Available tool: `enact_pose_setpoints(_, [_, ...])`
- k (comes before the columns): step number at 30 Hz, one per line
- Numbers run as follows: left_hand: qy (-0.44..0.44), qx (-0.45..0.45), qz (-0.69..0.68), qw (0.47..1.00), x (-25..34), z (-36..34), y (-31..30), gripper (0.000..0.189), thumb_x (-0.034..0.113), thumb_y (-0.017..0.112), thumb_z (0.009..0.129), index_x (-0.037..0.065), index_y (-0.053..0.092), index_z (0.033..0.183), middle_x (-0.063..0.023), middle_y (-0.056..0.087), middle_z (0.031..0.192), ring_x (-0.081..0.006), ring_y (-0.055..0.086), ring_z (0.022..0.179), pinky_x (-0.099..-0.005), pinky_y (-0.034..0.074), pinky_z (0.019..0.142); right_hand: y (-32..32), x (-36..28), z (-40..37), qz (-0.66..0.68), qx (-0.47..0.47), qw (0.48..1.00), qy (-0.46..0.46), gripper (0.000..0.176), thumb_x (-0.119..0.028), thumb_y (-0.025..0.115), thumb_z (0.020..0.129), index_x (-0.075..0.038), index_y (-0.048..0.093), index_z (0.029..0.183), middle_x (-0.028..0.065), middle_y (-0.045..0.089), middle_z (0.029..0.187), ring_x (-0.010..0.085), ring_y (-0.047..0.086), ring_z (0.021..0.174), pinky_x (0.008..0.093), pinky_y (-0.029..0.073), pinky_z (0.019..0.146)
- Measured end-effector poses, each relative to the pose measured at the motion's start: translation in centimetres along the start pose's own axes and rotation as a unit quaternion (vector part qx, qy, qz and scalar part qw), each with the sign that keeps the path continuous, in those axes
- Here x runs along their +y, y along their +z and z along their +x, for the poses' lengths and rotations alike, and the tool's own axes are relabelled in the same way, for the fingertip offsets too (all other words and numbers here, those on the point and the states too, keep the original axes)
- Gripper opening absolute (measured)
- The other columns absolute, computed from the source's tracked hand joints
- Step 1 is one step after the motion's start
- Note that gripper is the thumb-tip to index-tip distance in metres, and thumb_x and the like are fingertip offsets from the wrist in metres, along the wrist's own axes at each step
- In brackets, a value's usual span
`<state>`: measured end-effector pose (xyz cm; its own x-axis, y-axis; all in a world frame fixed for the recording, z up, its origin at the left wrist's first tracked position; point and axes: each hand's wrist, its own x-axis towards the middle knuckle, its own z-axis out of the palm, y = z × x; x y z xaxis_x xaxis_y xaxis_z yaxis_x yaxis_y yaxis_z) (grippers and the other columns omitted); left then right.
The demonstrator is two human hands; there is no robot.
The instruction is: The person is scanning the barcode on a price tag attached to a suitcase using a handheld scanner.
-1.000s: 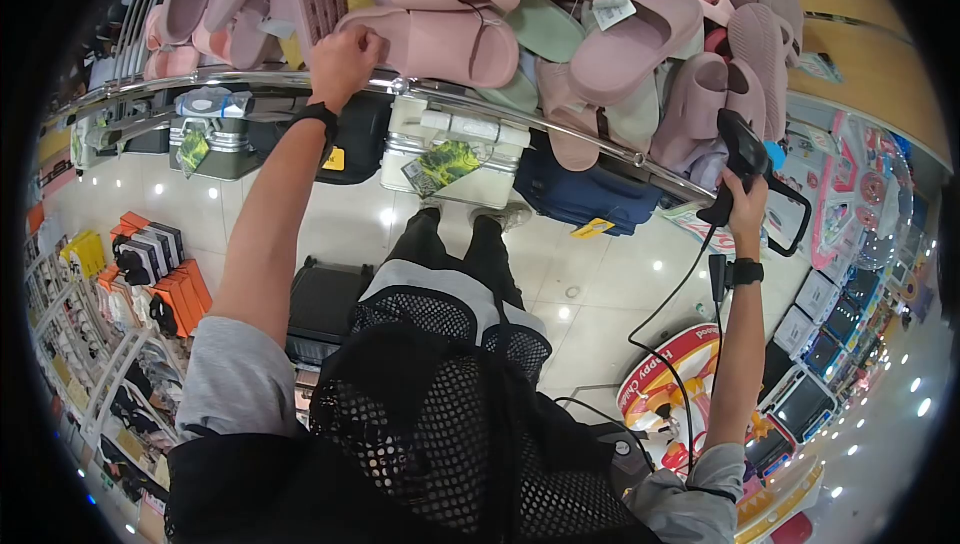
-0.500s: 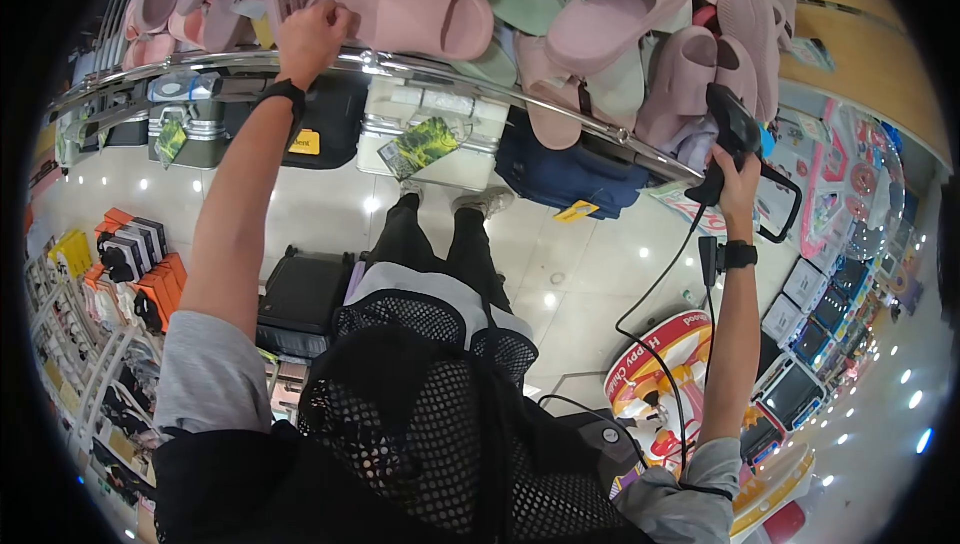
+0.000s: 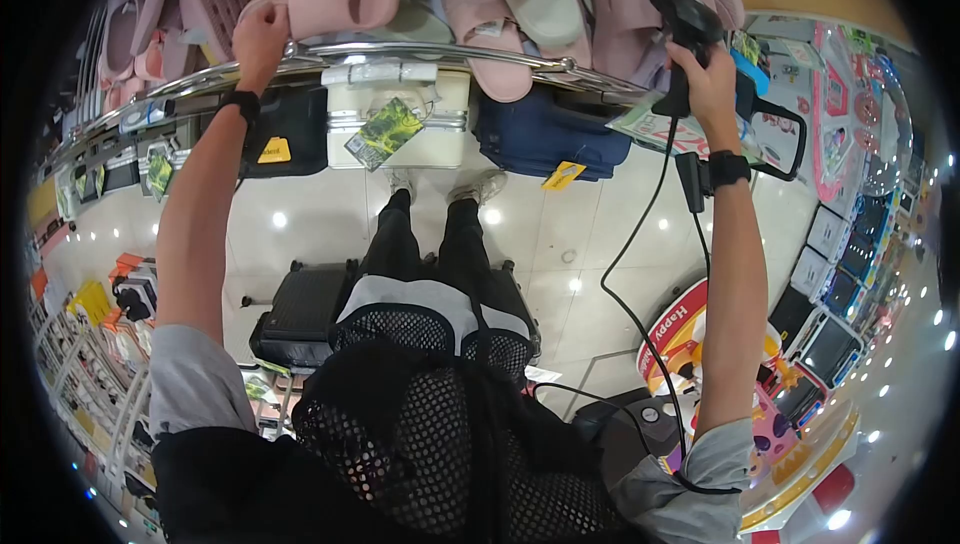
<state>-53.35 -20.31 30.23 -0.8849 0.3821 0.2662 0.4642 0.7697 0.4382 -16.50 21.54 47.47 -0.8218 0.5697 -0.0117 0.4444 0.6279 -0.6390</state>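
Note:
My left hand [image 3: 261, 44] is at the upper left, fingers curled around the heel end of a pink slipper [image 3: 345, 2]. The slipper lies along the chrome rail among a pile of slippers. Held in my right hand [image 3: 712, 89] is a black pistol-grip barcode scanner [image 3: 688, 16], its head up against the pink slippers at the right of the pile. A black cable [image 3: 638, 274] runs from its grip down toward my body. A grey-white slipper [image 3: 548, 2] and another pink slipper [image 3: 500, 69] sit between my hands.
The chrome rail [image 3: 480, 52] borders the slipper pile. Below it stand a white case [image 3: 440, 139], a blue suitcase [image 3: 530, 134] and a black case [image 3: 300, 114]. A dark suitcase [image 3: 305, 309] is beside my legs. A red round ride-like item [image 3: 668, 329] and boxed goods [image 3: 830, 344] are at right.
The view has shifted, so the slippers and rail sit higher and further left. My right hand has raised the scanner toward the slippers. My left hand remains at the pink slipper's end.

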Motion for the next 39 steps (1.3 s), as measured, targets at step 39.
enact_pose_setpoints(39, [0.13, -0.229, 0.002, 0.965, 19.3, -7.5, 7.7, 0.031, 0.032, 0.048, 0.089, 0.005, 0.061, 0.095, -0.0233, 0.066, 0.091, -0.0434, 0.063, 0.085, -0.053, 0.05, 0.076, -0.3, -1.4, -1.0, -0.037, 0.086, 0.996, -0.014, 0.039, -0.032, 0.073, 0.071, 0.005, 0.062, 0.073, 0.0198, 0.057, 0.06, 0.0309, 0.059, 0.058, 0.0412, 0.044, 0.058])
